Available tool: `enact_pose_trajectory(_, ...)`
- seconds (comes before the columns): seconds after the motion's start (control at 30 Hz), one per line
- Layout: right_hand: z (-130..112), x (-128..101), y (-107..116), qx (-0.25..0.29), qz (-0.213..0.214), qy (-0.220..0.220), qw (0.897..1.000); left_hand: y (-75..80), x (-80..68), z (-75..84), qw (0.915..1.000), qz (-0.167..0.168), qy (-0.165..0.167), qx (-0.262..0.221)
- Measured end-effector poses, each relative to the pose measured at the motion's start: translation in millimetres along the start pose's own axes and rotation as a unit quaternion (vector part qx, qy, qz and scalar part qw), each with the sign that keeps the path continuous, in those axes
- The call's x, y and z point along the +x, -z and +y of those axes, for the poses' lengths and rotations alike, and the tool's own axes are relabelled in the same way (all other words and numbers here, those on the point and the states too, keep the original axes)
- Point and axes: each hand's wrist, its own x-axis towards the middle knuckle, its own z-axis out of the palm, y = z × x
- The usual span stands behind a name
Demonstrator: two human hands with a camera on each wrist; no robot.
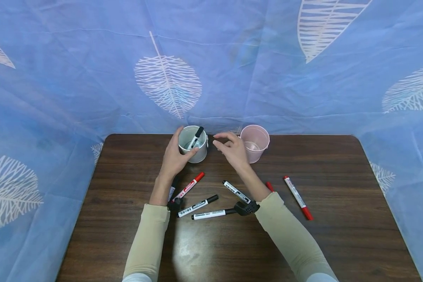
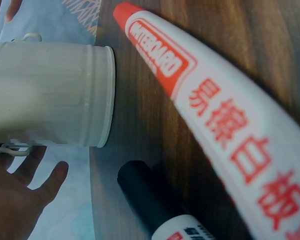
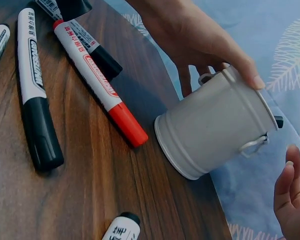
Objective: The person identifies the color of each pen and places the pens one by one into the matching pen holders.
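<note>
Two hands meet at the table's 12 o'clock edge — the left hand (image 1: 174,158) grasps a white metal bucket (image 1: 194,150) with a black marker (image 1: 196,137) standing inside; the right hand (image 1: 232,150), at the bucket's 3 o'clock, hovers released, fingers loosely curled, holding nothing; a pink bucket (image 1: 255,143) stands beyond it; a red marker (image 1: 189,187) lies at the white bucket's 6 o'clock — others are scattered nearby.

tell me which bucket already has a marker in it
The white bucket, held by the left hand; a black-capped marker stands inside. The pink bucket holds none.
</note>
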Motion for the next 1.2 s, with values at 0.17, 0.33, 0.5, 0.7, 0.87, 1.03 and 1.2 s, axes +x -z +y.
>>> enact_pose_trajectory(0.17, 0.5, -3.9, 6.4, -0.013, -0.004, -0.004, 1.000, 0.0, -1.4, 1.5, 0.9999, -0.002, 0.005, 0.011)
enact_pose_trajectory(0.33, -0.7, -6.1, 9.6, -0.010, -0.017, -0.007, 1.000, -1.0, -1.3, 0.5, 1.0000, 0.002, 0.000, 0.008)
enact_pose_trajectory(0.5, -2.8, -13.1, 15.6, -0.018, -0.033, -0.015, 0.999, -1.2, -1.0, 0.3, 0.9999, 0.005, -0.008, -0.003)
enact_pose_trajectory(0.7, 0.0, -25.9, 22.1, -0.020, -0.047, -0.020, 0.999, 0.2, -1.2, 1.6, 0.9999, 0.005, -0.010, -0.005)
enact_pose_trajectory(0.87, 2.5, -34.0, 26.0, -0.022, -0.047, -0.026, 0.998, 0.3, -1.7, 2.2, 1.0000, 0.001, -0.005, 0.001)
enact_pose_trajectory(1.03, 2.0, -38.9, 30.8, -0.039, -0.047, -0.027, 0.998, 0.2, -2.1, 1.9, 1.0000, -0.001, -0.003, -0.008)
enact_pose_trajectory(1.2, -21.5, -49.4, 38.7, -0.044, -0.054, -0.010, 0.998, 1.1, -1.1, 0.9, 0.9998, 0.000, -0.005, -0.019)
